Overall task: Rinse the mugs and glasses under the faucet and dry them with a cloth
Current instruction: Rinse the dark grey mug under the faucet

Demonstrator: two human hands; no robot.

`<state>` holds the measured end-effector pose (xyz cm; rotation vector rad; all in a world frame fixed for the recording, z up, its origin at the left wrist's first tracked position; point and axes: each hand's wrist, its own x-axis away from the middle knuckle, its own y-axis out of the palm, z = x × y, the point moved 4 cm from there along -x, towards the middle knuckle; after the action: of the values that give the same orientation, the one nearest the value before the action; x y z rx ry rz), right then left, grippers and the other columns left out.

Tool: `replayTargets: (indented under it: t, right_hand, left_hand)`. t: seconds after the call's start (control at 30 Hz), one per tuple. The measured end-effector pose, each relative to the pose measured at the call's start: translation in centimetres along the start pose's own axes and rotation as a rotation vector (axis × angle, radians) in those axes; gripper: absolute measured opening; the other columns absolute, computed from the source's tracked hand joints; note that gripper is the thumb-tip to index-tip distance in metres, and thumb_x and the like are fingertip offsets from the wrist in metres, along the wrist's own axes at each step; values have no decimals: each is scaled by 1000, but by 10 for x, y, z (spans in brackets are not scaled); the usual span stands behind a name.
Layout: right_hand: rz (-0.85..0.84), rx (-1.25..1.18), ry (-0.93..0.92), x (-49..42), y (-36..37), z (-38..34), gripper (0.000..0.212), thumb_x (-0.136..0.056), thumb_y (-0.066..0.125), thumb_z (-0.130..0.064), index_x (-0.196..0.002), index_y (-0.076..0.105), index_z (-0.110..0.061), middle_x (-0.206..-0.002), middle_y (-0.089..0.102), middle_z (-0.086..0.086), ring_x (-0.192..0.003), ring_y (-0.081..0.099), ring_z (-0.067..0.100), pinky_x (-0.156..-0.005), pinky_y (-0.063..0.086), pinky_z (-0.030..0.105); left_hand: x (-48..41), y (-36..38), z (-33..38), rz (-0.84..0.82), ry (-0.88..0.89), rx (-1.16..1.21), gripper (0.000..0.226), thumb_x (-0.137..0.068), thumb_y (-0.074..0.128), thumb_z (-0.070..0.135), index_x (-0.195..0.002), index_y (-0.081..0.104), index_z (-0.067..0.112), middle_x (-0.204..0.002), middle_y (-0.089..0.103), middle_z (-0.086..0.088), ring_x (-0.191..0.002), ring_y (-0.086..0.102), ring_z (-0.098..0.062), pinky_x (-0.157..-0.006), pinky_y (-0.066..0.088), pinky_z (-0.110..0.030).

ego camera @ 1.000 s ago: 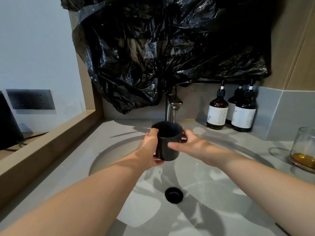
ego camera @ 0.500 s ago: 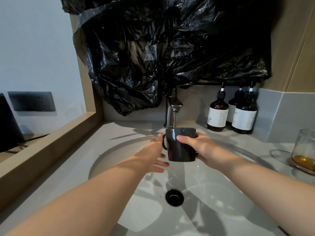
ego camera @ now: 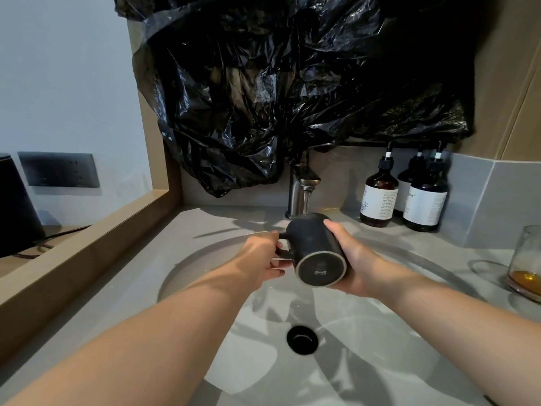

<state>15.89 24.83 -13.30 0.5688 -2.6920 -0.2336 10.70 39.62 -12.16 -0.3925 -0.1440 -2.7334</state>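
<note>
- Black mug (ego camera: 314, 247) lies tipped on its side between the two hands, its flat base turned toward the camera and its mouth pointing away, toward the faucet (ego camera: 300, 189)
- Right hand (ego camera: 357, 265) is wrapped round the mug's right side, palm against the wall, fingers curled over the top and clamped on it
- Left hand (ego camera: 260, 259) is at the mug's handle, which sticks out on that side; thumb and fingertips are closed around the loop
- What is inside the mug cannot be told, since its mouth faces away
- Just beyond the hands a thin stream of water falls from the faucet onto the far end of the mug
- Below the hands lies the grey sink (ego camera: 205, 273), with a dark drain (ego camera: 302, 339) in its floor
- Well to the right of the right hand a clear glass (ego camera: 527, 247) stands on the counter, holding a shallow layer of amber liquid
- Beyond the right hand stand three dark pump bottles (ego camera: 379, 200) with white labels; how full they are cannot be told
</note>
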Motion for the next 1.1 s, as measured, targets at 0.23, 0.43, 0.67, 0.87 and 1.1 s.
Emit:
replayTargets:
  t: [0.23, 0.43, 0.67, 0.87, 1.1]
  right_hand:
    - [68, 11, 174, 5, -9, 2, 48, -79, 61, -53, -90, 65, -6, -79, 71, 16, -69, 68, 31, -71, 58, 47]
    - [174, -126, 81, -1, -19, -6, 61, -82, 55, -62, -105, 62, -6, -87, 71, 19, -81, 66, 33, -80, 54, 47]
    - [198, -140, -32, 2, -19, -12, 52, -79, 60, -60, -100, 56, -12, -93, 70, 17, -82, 67, 32, -73, 55, 43]
    - [93, 32, -131, 0, -5, -8, 48, -81, 61, -55, -112, 60, -17, -101, 72, 12, -91, 69, 28, -82, 56, 42]
    - [-14, 58, -99, 1, -1, -6, 57, -77, 64, -54, -120, 58, -18, -106, 72, 11, -97, 69, 29, -84, 55, 45]
  left_hand:
    - [5, 9, -8, -210, -13, -167, 27, -103, 38, 27, -95, 59, 13, -105, 64, -10, -111, 59, -29, -97, 45, -42]
    - [6, 13, -5, -316, 9, -127, 28, -102, 40, 29, -125, 50, 17, -126, 59, -7, -115, 57, -25, -99, 43, -44]
    - [5, 13, 1, -234, 79, -71, 23, -102, 41, 28, -111, 57, 16, -115, 65, -8, -107, 63, -24, -97, 47, -44]
    - [8, 8, -2, -158, -33, 9, 30, -103, 37, 32, -88, 48, 8, -93, 61, -13, -79, 65, -29, -88, 49, -45]
    - [9, 3, -3, -31, -72, 137, 28, -103, 38, 23, -82, 41, 6, -88, 53, -17, -85, 64, -42, -67, 53, -44]
